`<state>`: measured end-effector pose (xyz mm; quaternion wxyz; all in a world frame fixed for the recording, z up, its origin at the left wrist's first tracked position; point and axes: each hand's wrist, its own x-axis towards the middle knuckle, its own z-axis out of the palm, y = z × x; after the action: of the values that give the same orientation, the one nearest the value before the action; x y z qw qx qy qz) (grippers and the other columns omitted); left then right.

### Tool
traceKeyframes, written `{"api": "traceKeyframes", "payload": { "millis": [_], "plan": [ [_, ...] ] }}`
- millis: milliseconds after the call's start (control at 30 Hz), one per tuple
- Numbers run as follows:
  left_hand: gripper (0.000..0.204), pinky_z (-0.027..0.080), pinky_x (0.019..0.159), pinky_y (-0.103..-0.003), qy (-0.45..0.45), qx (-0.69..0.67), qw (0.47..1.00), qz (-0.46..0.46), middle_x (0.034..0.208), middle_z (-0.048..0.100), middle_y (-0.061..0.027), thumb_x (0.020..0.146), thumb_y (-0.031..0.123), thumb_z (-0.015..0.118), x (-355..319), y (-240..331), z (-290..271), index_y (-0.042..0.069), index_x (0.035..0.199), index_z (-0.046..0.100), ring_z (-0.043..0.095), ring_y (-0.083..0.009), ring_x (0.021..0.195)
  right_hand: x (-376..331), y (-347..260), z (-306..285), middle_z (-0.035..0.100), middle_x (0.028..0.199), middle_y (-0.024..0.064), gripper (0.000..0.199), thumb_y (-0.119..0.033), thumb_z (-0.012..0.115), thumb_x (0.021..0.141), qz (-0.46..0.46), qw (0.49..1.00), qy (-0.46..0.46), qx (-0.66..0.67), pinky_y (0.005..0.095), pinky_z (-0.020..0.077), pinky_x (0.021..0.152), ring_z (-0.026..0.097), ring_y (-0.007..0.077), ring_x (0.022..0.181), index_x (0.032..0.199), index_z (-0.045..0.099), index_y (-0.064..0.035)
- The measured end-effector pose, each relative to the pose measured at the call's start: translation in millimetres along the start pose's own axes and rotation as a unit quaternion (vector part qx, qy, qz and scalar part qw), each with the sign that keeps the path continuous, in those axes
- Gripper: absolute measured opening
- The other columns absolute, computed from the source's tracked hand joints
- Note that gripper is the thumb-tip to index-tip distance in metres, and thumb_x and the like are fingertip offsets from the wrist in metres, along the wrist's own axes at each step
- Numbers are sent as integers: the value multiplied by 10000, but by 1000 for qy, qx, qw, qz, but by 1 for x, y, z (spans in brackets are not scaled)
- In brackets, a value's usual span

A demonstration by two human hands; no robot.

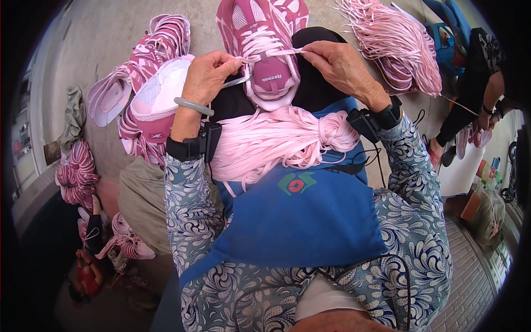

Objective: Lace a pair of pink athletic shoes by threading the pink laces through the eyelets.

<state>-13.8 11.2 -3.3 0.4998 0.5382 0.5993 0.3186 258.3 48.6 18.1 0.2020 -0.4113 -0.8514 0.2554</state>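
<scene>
A pink shoe upper [271, 83] with a darker pink tongue stands between my knees, its toe pointing away from me. Across the top of its tongue runs a pale pink shoelace [285, 52], drawn sideways by both hands. My left hand [210, 74] pinches the lace at the left of the tongue, and a loose lace end hangs below those fingers. To the right, my right hand [340, 66] pinches the lace between thumb and fingertips. Over my lap, just below the upper, lies a knotted bundle of pale pink laces [265, 141] on a blue apron [298, 221].
Stacked pink uppers [157, 61] lie on the floor at left, with a white-lined upper [163, 88] beside them. A large heap of laces [387, 39] covers uppers at far right. Other people sit at right and lower left. A grey-green cloth [144, 202] is by my left arm.
</scene>
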Motion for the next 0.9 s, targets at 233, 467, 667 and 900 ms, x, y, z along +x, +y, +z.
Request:
{"api": "traceKeyframes", "payload": {
  "millis": [233, 467, 667, 900],
  "plan": [
    [191, 471, 590, -238, 166, 156, 968, 106, 717, 664, -61, 861, 181, 629, -21, 3, 31, 0, 907, 673, 600, -96, 638, -2, -9, -7, 655, 825, 136, 231, -238, 548, 892, 55, 993, -6, 101, 348, 489, 669, 629, 291, 730, 964, 661, -49],
    [161, 471, 570, -272, 148, 113, 981, 46, 693, 653, -94, 866, 151, 605, -26, -1, 30, 8, 908, 666, 615, -140, 606, -4, -4, 11, 631, 852, 128, 165, -153, 583, 868, -12, 999, 22, -31, 325, 484, 656, 608, 293, 731, 928, 639, -9],
    [181, 474, 644, -383, 185, 301, 921, 166, 852, 606, -148, 858, 172, 599, -38, 3, 42, 20, 956, 613, 599, -334, 749, 13, 5, 11, 626, 815, 138, 180, -155, 562, 884, -8, 1000, 4, 10, 312, 479, 660, 607, 256, 715, 916, 629, 8],
    [196, 483, 643, -415, 173, 356, 903, 168, 825, 577, -159, 798, 150, 605, -25, 15, 47, 6, 928, 578, 588, -349, 747, 22, 4, 1, 614, 790, 144, 200, -171, 558, 886, -22, 1000, -13, 4, 325, 474, 654, 601, 261, 703, 912, 622, 17]
  ]
}}
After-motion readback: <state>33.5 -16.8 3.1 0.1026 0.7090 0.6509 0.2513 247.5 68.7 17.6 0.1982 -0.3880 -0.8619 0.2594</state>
